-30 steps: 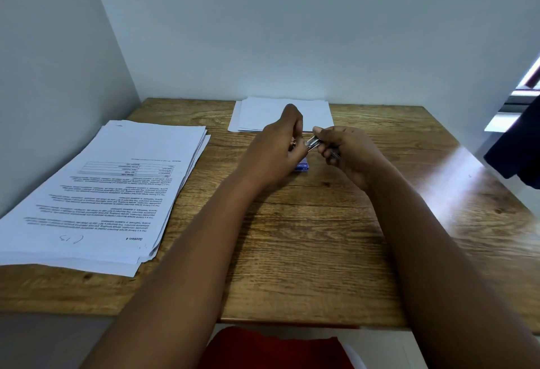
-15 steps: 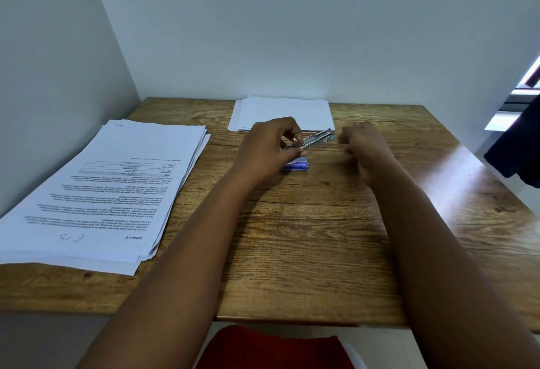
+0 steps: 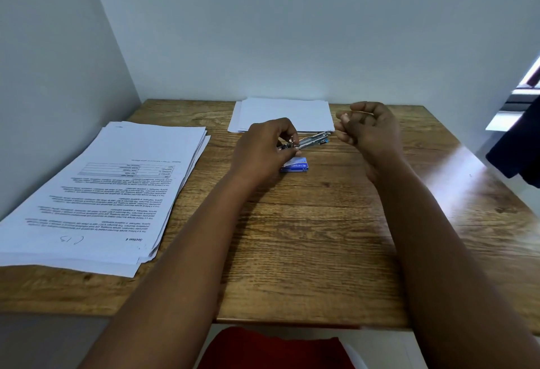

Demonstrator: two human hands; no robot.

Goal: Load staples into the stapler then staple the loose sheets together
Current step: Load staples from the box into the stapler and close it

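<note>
Now left hand [image 3: 263, 146] pinches near end of stapler [image 3: 311, 141], thumb and fingers curled round it; stapler lies low over table [image 3: 321, 237], tip pointing right, just before blank sheets [image 3: 285, 114]. Right hand [image 3: 369, 129] raised just right of stapler tip, fingers loosely curled, holding nothing visible. Blue staple box [image 3: 295, 164] on table beneath left hand. Printed paper stack [image 3: 102, 190] far left.

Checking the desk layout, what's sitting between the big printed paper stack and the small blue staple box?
The left hand, gripping the stapler, plus bare wooden desk, in the head view.
</note>
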